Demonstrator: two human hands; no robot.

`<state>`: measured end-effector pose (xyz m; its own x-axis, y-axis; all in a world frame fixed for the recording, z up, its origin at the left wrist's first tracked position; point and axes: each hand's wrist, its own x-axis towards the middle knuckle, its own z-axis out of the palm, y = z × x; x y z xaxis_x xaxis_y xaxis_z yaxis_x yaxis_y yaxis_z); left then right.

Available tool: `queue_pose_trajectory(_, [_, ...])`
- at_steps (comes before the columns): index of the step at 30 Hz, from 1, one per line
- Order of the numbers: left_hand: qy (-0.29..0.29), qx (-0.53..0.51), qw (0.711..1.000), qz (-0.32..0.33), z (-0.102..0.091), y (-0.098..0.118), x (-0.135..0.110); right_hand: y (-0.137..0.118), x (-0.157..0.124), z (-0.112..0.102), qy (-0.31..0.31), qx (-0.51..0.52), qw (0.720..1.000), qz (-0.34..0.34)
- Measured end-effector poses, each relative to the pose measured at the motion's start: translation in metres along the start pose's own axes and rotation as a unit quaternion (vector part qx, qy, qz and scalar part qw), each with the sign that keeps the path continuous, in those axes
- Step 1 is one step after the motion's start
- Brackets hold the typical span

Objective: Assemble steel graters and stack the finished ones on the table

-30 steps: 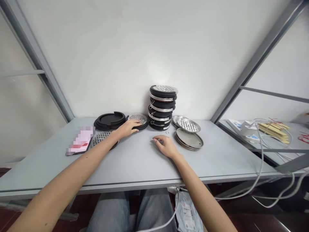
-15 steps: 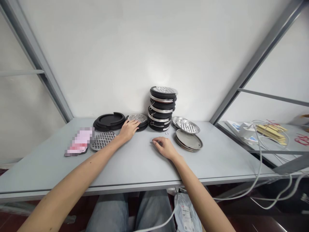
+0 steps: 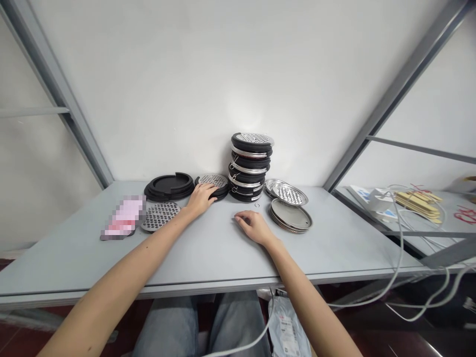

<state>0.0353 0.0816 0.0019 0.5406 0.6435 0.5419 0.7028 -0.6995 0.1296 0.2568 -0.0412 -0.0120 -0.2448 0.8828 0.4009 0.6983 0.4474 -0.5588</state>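
My left hand [image 3: 201, 198] reaches to a low stack at the back, its spread fingers on the near-left edge of a perforated metal grater disc [image 3: 211, 181] that lies on black rings [image 3: 221, 194]. My right hand [image 3: 254, 226] rests on the table, fingers loosely curled and thumb apart, with nothing visible in it. Beyond it stands a tall stack of black rings and metal discs [image 3: 250, 161] with wire clips on its left side. A small metal ring [image 3: 257, 205] lies in front of that stack. Right of my right hand are stacked plain metal discs [image 3: 292, 215].
More grater discs [image 3: 292, 195] lie behind the plain ones. At left are wider black rings [image 3: 169, 186], another grater disc [image 3: 159, 215] and a blurred pink phone-like object [image 3: 124, 218]. White cables [image 3: 399, 248] hang at the right, by a shelf with yellow strips [image 3: 418, 206].
My left hand has shifted slightly to the right along the edge of the low stack. My right hand has stayed in place.
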Motion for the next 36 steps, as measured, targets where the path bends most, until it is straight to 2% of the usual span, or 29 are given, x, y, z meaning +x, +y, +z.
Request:
queue_pose_trajectory(9, [-0.012,0.023,1.000,-0.007,-0.002,0.005,-0.004,-0.001,0.000,-0.001,-0.003,-0.007,1.000,0.000])
queue_pose_trajectory(15, [0.042,0.012,0.999,0.014,-0.009,0.025,-0.020,0.002,0.000,-0.001,0.005,0.000,1.000,0.001])
queue_pose_trajectory(20, [-0.034,-0.070,0.995,0.065,-0.030,0.033,-0.053,0.003,0.000,-0.001,0.012,-0.007,1.000,0.002])
queue_pose_trajectory(22, [-0.052,-0.098,0.992,0.059,-0.037,0.031,-0.067,0.004,0.000,-0.001,0.006,-0.014,1.000,0.002])
queue_pose_trajectory(27, [-0.042,-0.147,0.988,0.015,-0.045,0.026,-0.092,0.004,0.000,-0.002,-0.003,-0.012,1.000,0.007])
queue_pose_trajectory(36, [-0.022,-0.172,0.985,-0.009,-0.048,0.029,-0.092,0.002,0.001,-0.003,0.000,-0.012,1.000,0.013])
